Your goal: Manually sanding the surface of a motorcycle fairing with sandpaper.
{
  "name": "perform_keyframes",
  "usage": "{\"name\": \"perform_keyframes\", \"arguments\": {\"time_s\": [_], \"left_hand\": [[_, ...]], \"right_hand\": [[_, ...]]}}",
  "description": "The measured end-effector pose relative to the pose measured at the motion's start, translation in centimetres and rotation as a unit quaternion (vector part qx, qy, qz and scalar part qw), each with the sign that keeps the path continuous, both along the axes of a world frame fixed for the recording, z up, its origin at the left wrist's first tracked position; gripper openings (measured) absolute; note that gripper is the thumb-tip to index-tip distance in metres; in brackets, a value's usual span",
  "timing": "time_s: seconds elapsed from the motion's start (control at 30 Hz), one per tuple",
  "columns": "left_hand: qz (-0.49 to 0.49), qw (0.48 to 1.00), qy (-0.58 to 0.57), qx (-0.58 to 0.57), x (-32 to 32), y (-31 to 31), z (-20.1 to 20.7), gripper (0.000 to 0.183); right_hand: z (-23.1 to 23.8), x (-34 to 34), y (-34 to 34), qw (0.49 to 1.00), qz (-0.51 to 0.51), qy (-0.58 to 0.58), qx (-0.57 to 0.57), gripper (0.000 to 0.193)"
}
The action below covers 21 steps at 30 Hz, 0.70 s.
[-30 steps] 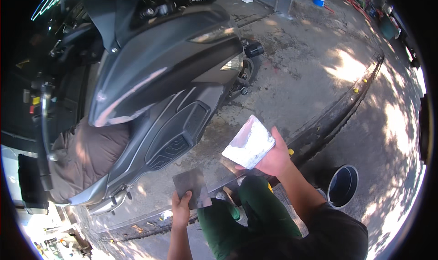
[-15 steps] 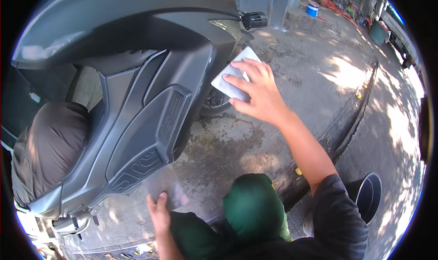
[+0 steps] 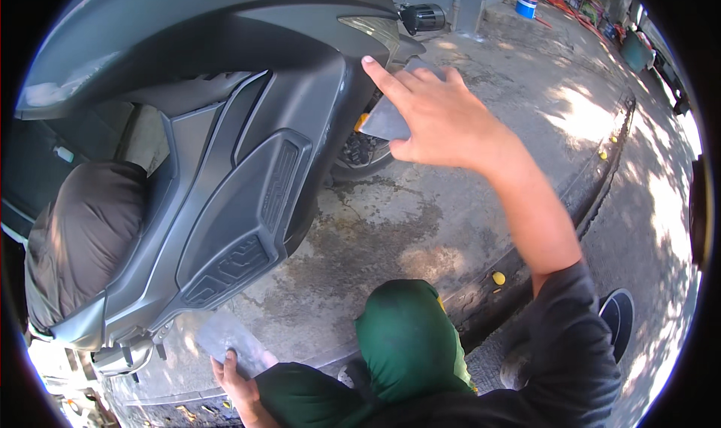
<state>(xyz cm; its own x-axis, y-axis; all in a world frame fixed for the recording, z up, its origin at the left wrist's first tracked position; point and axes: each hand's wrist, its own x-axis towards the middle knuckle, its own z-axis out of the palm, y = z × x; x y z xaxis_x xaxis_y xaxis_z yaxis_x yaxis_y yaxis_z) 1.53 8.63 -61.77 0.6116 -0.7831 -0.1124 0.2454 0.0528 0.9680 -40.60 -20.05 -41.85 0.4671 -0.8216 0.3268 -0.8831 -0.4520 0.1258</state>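
Note:
A dark matte grey scooter [image 3: 278, 113] fills the left side, with a pale lamp lens [image 3: 373, 28] at its front. Over the front panel's edge, my right hand [image 3: 451, 120] stretches out its index finger, whose tip meets or nearly meets the panel. Its thumb and other fingers keep a flat grey rectangular sheet [image 3: 384, 120], partly hidden under the palm. Low at the left, my left hand [image 3: 237, 383] pinches a thin, pale, see-through-looking plate [image 3: 229, 333] with a pinkish patch at one edge. The thumb lies on top of that plate, beside my green-clad knee.
Part of the front wheel [image 3: 360, 158] shows below the panel. A dark bucket [image 3: 617, 323] stands at the right, past my elbow. A blue and white can [image 3: 526, 5] and red cord [image 3: 571, 11] lie far back. A groove [image 3: 601, 191] crosses the concrete, with small yellow objects near it.
My right hand has turned and its index finger has stretched out toward the scooter's panel, with the sheet now under the palm. My left hand and its plate have shifted left and lower.

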Motion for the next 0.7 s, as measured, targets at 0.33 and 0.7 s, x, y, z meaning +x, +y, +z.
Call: {"name": "perform_keyframes", "arguments": {"time_s": [0.33, 0.7], "left_hand": [[-0.019, 1.0, -0.011, -0.017, -1.6, -0.7, -0.2, 0.043], [-0.029, 0.999, -0.021, -0.01, -1.4, -1.1, 0.1, 0.047]], "right_hand": [[4.3, 2.4, -1.4, 0.974, -0.065, 0.214, -0.032, 0.107], [3.8, 1.7, -1.0, 0.976, -0.049, 0.204, -0.06, 0.097]]}}
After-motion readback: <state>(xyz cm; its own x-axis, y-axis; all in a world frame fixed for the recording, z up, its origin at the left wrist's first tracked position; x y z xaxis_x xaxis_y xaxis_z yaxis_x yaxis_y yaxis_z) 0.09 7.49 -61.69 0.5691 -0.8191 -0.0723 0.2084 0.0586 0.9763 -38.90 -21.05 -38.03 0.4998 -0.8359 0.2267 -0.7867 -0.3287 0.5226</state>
